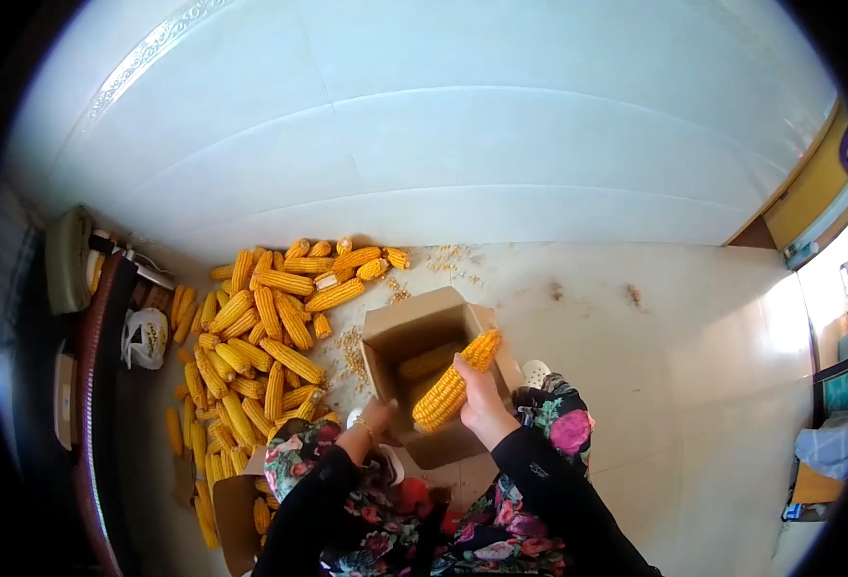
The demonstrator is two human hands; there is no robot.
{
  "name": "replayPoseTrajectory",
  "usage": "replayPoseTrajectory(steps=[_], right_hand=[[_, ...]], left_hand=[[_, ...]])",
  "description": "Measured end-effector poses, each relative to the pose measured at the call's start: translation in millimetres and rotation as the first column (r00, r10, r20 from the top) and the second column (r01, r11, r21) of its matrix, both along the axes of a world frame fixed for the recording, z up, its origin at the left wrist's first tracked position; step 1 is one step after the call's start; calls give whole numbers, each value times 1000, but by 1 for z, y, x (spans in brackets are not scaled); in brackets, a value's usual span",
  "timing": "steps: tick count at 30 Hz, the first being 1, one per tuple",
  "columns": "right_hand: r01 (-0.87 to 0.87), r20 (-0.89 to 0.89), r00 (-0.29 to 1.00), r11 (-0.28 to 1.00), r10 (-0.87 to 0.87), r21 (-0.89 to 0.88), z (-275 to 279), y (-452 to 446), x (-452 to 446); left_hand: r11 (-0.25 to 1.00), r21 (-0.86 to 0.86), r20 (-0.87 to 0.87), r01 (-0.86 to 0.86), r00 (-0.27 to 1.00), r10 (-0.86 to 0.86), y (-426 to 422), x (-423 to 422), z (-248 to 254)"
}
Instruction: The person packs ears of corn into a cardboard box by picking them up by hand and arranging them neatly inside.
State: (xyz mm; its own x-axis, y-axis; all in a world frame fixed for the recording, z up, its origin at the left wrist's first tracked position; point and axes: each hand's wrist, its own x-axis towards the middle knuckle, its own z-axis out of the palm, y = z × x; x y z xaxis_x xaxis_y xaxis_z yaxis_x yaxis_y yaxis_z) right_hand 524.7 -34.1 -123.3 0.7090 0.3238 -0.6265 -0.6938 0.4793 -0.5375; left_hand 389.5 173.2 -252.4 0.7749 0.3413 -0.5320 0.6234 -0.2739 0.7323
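My right hand (482, 394) is wrapped round a yellow ear of corn (443, 399), which it holds at a slant over the open cardboard box (410, 321). Inside the box, on its bottom, something long and dull yellow-brown lies in shadow. My left hand (377, 420) is at the box's near left edge, apart from the ear of corn. Its fingers look curled in, and what they hold, if anything, is hidden. The box stands on the floor between my legs, in flowered trousers (520, 539).
A large heap of corn ears (241, 356) spreads over the floor to the left. Loose kernels (351, 358) lie beside the box. A second cardboard box (236, 519) with corn stands at the lower left. A white plastic bag (144, 338) sits near the dark furniture (97, 385).
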Motion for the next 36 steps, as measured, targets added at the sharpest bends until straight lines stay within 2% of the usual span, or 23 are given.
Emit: replayPoseTrajectory(steps=[2, 3, 5, 6, 7, 8, 10, 11, 12, 13, 15, 16, 18, 20, 22, 23, 24, 26, 27, 29, 30, 32, 36], right_hand=[[3, -24, 1000, 1000, -4, -8, -10, 11, -1], [-14, -31, 999, 998, 11, -68, -14, 16, -2], [-35, -24, 999, 984, 32, -174, -24, 27, -4], [-43, -26, 999, 983, 39, -180, -33, 33, -4], [-66, -44, 997, 967, 57, -246, -44, 38, -5], [-88, -59, 996, 946, 73, -311, -51, 43, -5], [-100, -109, 992, 941, 68, -322, -56, 52, -8], [-98, -152, 987, 939, 50, -328, -58, 56, -5], [-104, -152, 987, 935, 55, -339, -72, 56, -4], [-91, -162, 986, 958, 47, -273, -96, 55, -5], [-91, -228, 973, 973, 41, -211, -129, 51, -2], [-104, -233, 971, 971, 52, -215, -113, 52, -2], [-240, -355, 929, 898, 103, -369, -84, 51, 2], [-245, -316, 942, 881, 116, -405, -126, 44, 7], [-381, -454, 883, 744, 117, -549, -147, 39, 14], [-563, -450, 824, 580, 343, -589, -151, 36, 17], [-567, -454, 821, 577, 345, -588, -141, 38, 18], [-652, -463, 756, 460, 464, -603, -118, 43, 18], [-655, -466, 752, 457, 465, -601, -129, 43, 18], [-558, -346, 828, 597, 440, -576, -160, 38, 21], [-553, -345, 832, 600, 434, -579, -157, 36, 21], [-563, -198, 811, 641, 551, -522, -148, 35, 27], [-558, -142, 810, 673, 569, -486, -45, 51, 32]], left_hand=[[970, -236, -40, -48, 998, 39, -5, -7, 12], [993, -112, -172, -22, 985, 2, -14, -1, 44], [1000, 3, -306, 18, 952, -16, -16, 9, 109], [940, 234, -322, 249, 932, -166, -13, 12, 140], [777, 440, -372, 451, 879, -300, -10, 15, 164], [783, 435, -369, 444, 881, -295, -8, 21, 181], [763, 574, -282, 297, 947, -156, -6, 33, 202], [767, 572, -277, 292, 948, -154, -3, 40, 206], [768, 595, -187, 236, 970, -153, -1, 44, 207], [772, 610, -99, 176, 984, -146, 0, 45, 207], [790, 583, -83, 190, 981, -174, 5, 44, 210], [795, 568, -64, 214, 974, -216, 8, 44, 213], [785, 578, -80, 224, 973, -219, 9, 44, 221], [798, 561, -103, 222, 975, -199, 6, 47, 223], [775, 580, -120, 251, 967, -223, 4, 47, 220], [777, 569, -119, 270, 962, -247, 3, 47, 219], [777, 560, -116, 288, 956, -271, 4, 47, 218], [762, 576, -120, 295, 953, -279, 5, 47, 214], [746, 593, -121, 304, 949, -291, 6, 47, 212], [750, 584, -130, 310, 948, -291, 6, 48, 208], [753, 577, -134, 316, 946, -294, 6, 50, 208], [752, 571, -149, 329, 942, -299, 5, 54, 207], [744, 596, -118, 304, 949, -293, 5, 55, 203]])
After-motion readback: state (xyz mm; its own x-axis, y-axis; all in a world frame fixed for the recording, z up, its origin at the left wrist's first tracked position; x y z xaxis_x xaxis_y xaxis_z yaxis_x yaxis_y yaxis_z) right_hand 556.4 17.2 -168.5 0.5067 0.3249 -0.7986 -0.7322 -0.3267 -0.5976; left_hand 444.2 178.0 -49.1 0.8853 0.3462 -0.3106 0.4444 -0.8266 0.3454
